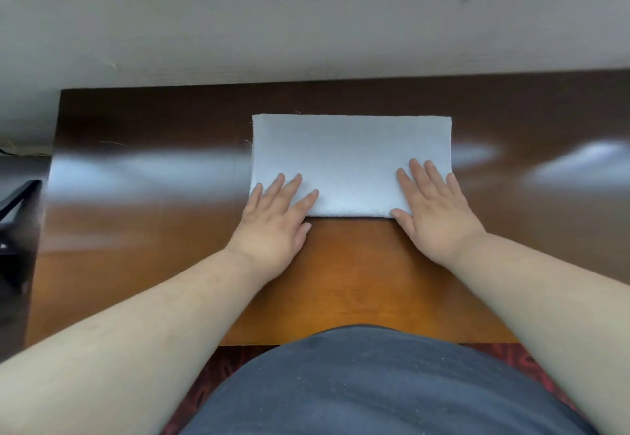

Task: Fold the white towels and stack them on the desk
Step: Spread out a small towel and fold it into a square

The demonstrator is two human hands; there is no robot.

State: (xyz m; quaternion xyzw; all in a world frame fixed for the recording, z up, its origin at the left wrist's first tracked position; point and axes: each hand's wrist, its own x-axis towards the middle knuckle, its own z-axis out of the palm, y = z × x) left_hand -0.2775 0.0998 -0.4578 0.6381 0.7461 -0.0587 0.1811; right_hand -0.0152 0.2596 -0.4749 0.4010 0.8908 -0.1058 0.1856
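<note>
Right in the middle of the glossy brown wooden bench [341, 281], a bit back from the near edge, sits the white rectangular cloth towel [347, 158], lying flat and already folded down to a neat long rectangle with its fold line running along the side nearest the person. Both hands are palm-down on that near edge: the left hand [276, 223] covers the near left corner and the right hand [433, 209] covers the near right corner, each half on the cloth and half on the wood. Neither has any grip on the towel, the fingers are just spread out straight and pressing, nothing curled or pinched. My guess is that's to flatten the crease and keep the layers from sliding on that slick surface, since the hands sit exactly where the fold is. Edges look well lined up, with a few loose threads poking out at the far left corner. I only see this one towel, no stack anywhere yet, so I'd say the job is still early, probably another fold coming.
</note>
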